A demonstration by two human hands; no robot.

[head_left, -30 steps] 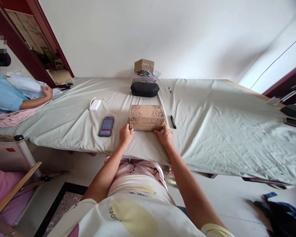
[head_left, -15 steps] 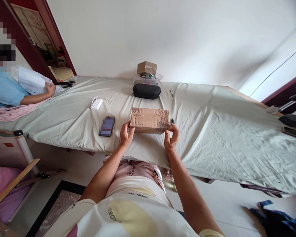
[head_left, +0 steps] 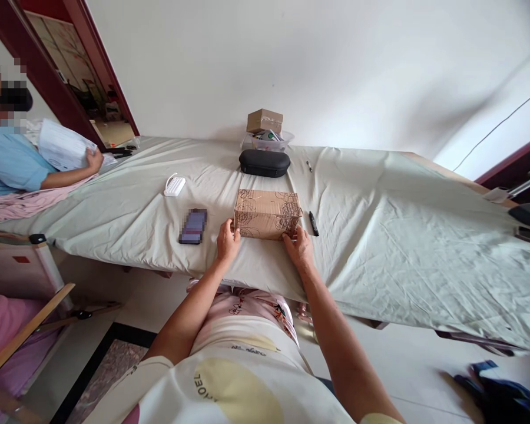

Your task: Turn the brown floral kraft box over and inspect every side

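Observation:
A brown cardboard box (head_left: 267, 207) with dark scribbled loops near its corners is in front of me, close to the cloth-covered table's near edge. My left hand (head_left: 228, 240) grips its left end, thumb at the near corner. At the right end, my right hand (head_left: 299, 246) has its fingers closed round the near corner. The undersides of the fingers are partly hidden by the box. Just right of the box lies a black marker (head_left: 314, 224), apart from my right hand. A phone (head_left: 193, 226) with a blurred screen lies left of my left hand.
Behind the box are a black zip case (head_left: 264, 163), a clear plastic tub (head_left: 287, 140) and a smaller carton (head_left: 265, 121). A white power bank (head_left: 175, 186) and a pen (head_left: 309, 166) lie on the pale cloth (head_left: 388, 235). At far left, a person (head_left: 13, 159) holds papers.
The box has tipped so its near side shows more and sits lower. My right hand has moved slightly left and inward, and the marker beside it is now fully visible.

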